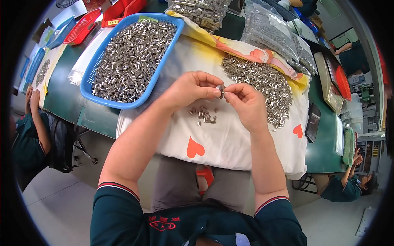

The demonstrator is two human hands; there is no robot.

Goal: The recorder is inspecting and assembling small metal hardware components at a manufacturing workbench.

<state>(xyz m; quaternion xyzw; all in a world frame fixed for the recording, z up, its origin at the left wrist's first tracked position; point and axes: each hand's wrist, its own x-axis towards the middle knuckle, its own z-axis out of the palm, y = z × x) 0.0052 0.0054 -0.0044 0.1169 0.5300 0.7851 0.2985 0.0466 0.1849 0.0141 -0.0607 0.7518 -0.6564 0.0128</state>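
My left hand (198, 87) pinches a small round metal piece (220, 87) between thumb and fingertips, above the white cloth. Touching it from the other side, my right hand (246, 100) has thumb and forefinger pressed together; whatever they hold is too small to make out. Just below my hands, several loose metal cylinders (205, 115) lie on the cloth (172, 141). A wide pile of similar short cylinders (264, 84) spreads to the right, partly behind my right hand. More of them fill a blue plastic basket (92, 71) on the left.
Clear bags of metal parts (269, 30) stand at the far right, and another bag (200, 12) at the back. Red trays (82, 30) sit far left. A dark phone (313, 123) lies on the green table (322, 158). Other people sit at the left and right.
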